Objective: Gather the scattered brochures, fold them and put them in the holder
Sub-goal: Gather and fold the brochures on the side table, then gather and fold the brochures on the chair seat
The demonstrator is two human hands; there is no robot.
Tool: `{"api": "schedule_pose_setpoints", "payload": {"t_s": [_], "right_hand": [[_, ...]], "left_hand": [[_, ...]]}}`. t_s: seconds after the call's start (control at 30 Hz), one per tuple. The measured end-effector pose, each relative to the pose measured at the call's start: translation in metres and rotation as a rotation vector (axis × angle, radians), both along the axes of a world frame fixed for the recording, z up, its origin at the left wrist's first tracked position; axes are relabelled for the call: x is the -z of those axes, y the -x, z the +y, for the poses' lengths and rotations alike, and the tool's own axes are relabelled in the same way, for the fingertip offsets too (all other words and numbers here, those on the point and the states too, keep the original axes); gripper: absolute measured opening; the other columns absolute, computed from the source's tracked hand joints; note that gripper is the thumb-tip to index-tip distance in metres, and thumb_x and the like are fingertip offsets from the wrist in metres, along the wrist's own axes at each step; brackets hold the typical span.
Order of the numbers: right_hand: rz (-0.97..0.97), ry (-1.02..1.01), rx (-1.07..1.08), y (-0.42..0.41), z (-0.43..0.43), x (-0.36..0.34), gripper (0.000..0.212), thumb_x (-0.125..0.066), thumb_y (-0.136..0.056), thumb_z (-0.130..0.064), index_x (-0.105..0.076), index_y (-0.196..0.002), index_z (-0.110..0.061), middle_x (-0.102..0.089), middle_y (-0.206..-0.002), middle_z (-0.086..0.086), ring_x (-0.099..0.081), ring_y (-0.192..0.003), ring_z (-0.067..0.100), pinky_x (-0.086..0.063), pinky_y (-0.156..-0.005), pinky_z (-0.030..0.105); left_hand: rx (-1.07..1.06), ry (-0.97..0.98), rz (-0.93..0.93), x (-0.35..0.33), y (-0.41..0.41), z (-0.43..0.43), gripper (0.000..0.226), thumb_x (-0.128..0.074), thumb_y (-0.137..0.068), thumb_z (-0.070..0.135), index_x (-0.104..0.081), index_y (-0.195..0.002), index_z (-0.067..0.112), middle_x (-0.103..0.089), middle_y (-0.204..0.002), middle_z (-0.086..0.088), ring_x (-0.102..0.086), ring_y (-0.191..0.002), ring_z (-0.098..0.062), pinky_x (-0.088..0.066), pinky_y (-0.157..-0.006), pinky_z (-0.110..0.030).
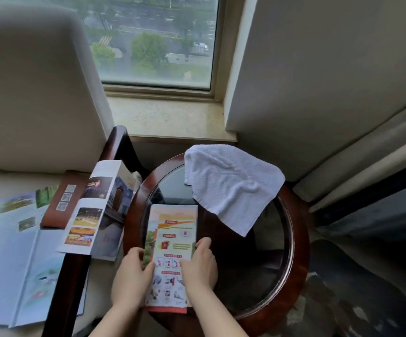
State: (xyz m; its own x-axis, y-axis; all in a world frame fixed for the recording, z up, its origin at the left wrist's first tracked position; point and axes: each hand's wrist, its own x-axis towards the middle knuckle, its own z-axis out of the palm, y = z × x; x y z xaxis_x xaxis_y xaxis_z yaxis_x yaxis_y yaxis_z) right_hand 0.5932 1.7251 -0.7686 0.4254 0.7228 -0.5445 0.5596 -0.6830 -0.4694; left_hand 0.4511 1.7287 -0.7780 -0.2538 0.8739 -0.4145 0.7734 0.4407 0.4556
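A folded orange-and-white brochure [171, 242] lies flat on the round glass-topped table [299, 251]. My left hand [130, 276] rests on its left edge with the thumb over the paper. My right hand [200, 263] presses on its right edge, fingers fairly straight. A half-unfolded brochure with photos [95, 210] leans across the dark wooden armrest [70, 276] of the chair. A brown brochure with QR codes [62, 203] and a large unfolded blue-white brochure [22, 259] lie on the chair seat. No holder is visible.
A white towel [231, 183] is draped over the table's far rim. The cream armchair back [39, 88] stands at the left. Behind are a stone windowsill [168, 117] and window. Curtains [367, 166] hang at the right, with patterned carpet below.
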Motion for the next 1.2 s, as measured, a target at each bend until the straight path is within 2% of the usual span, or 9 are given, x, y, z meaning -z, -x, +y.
{"api": "schedule_pose_setpoints", "payload": {"t_s": [0.3,0.5,0.6,0.7,0.8,0.9,0.97,1.03,1.2], "right_hand": [[-0.129,0.019,0.006,-0.022,-0.015,0.009,0.039,-0.067,-0.084,-0.038,-0.031,-0.094,-0.029,-0.056,-0.109,-0.004,-0.062,-0.097,0.016,-0.051,-0.068,0.031],[-0.127,-0.024,-0.060,-0.003,-0.011,-0.037,0.037,-0.058,-0.092,-0.038,-0.045,-0.121,-0.020,-0.048,-0.121,0.003,-0.055,-0.108,0.021,-0.050,-0.079,0.034],[0.016,-0.036,-0.192,0.028,-0.009,-0.067,0.021,-0.052,-0.094,-0.032,-0.054,-0.113,-0.024,-0.054,-0.118,-0.001,-0.057,-0.103,0.018,-0.051,-0.084,0.035],[0.161,0.000,-0.284,0.075,0.001,-0.091,0.011,-0.049,-0.095,-0.033,-0.058,-0.096,-0.027,-0.062,-0.100,-0.005,-0.057,-0.084,0.010,-0.050,-0.073,0.030],[0.223,-0.024,-0.233,0.128,0.029,-0.105,0.023,-0.050,-0.096,-0.038,-0.057,-0.110,-0.022,-0.061,-0.095,-0.006,-0.055,-0.080,0.009,-0.043,-0.066,0.027],[0.227,-0.035,-0.037,0.175,0.065,-0.103,0.046,-0.050,-0.095,-0.045,-0.048,-0.129,-0.014,-0.061,-0.118,0.005,-0.060,-0.099,0.023,-0.042,-0.073,0.030],[0.203,-0.049,0.079,0.198,0.081,-0.098,0.056,-0.052,-0.093,-0.047,-0.043,-0.136,-0.012,-0.056,-0.131,0.010,-0.058,-0.114,0.031,-0.046,-0.083,0.036],[0.144,-0.064,0.134,0.215,0.089,-0.092,0.060,-0.054,-0.092,-0.046,-0.038,-0.140,-0.013,-0.055,-0.134,0.011,-0.057,-0.116,0.033,-0.050,-0.091,0.040],[0.003,-0.018,0.181,0.234,0.093,-0.082,0.057,-0.053,-0.093,-0.036,-0.032,-0.142,-0.016,-0.059,-0.131,0.010,-0.061,-0.113,0.032,-0.052,-0.088,0.040]], "left_hand": [[0.120,-0.006,0.020,-0.006,-0.027,-0.005,0.022,-0.059,-0.087,0.035,-0.041,-0.094,0.025,-0.054,-0.100,0.003,-0.062,-0.087,-0.018,-0.046,-0.062,-0.028],[0.131,0.034,-0.067,-0.056,-0.005,-0.017,0.028,-0.054,-0.088,0.034,-0.050,-0.115,0.025,-0.050,-0.112,0.004,-0.059,-0.098,-0.015,-0.046,-0.071,-0.028],[0.164,0.031,-0.135,-0.092,0.035,-0.037,0.023,-0.052,-0.085,0.028,-0.055,-0.108,0.030,-0.053,-0.104,0.008,-0.058,-0.098,-0.009,-0.049,-0.083,-0.029],[0.163,0.057,-0.173,-0.121,0.091,-0.051,0.016,-0.053,-0.083,0.026,-0.056,-0.091,0.040,-0.058,-0.097,0.015,-0.057,-0.090,-0.002,-0.049,-0.083,-0.023],[0.104,0.058,-0.138,-0.132,0.154,-0.043,0.018,-0.053,-0.084,0.025,-0.053,-0.083,0.043,-0.062,-0.093,0.016,-0.058,-0.083,-0.002,-0.050,-0.080,-0.024],[0.024,0.012,-0.082,-0.119,0.205,-0.011,0.013,-0.050,-0.090,0.029,-0.054,-0.098,0.038,-0.063,-0.099,0.011,-0.060,-0.085,-0.008,-0.053,-0.079,-0.031],[0.041,-0.019,-0.060,-0.103,0.224,0.021,0.033,-0.049,-0.093,0.036,-0.052,-0.124,0.028,-0.061,-0.121,0.005,-0.061,-0.104,-0.014,-0.052,-0.084,-0.031],[0.189,0.006,-0.055,-0.089,0.230,0.055,0.059,-0.050,-0.091,0.040,-0.035,-0.145,0.020,-0.045,-0.146,0.000,-0.046,-0.130,-0.020,-0.043,-0.100,-0.032],[0.635,0.054,-0.094,-0.075,0.209,0.105,0.095,-0.060,-0.077,0.029,-0.006,-0.153,0.018,-0.016,-0.160,-0.001,-0.019,-0.146,-0.018,-0.030,-0.116,-0.034]]}}
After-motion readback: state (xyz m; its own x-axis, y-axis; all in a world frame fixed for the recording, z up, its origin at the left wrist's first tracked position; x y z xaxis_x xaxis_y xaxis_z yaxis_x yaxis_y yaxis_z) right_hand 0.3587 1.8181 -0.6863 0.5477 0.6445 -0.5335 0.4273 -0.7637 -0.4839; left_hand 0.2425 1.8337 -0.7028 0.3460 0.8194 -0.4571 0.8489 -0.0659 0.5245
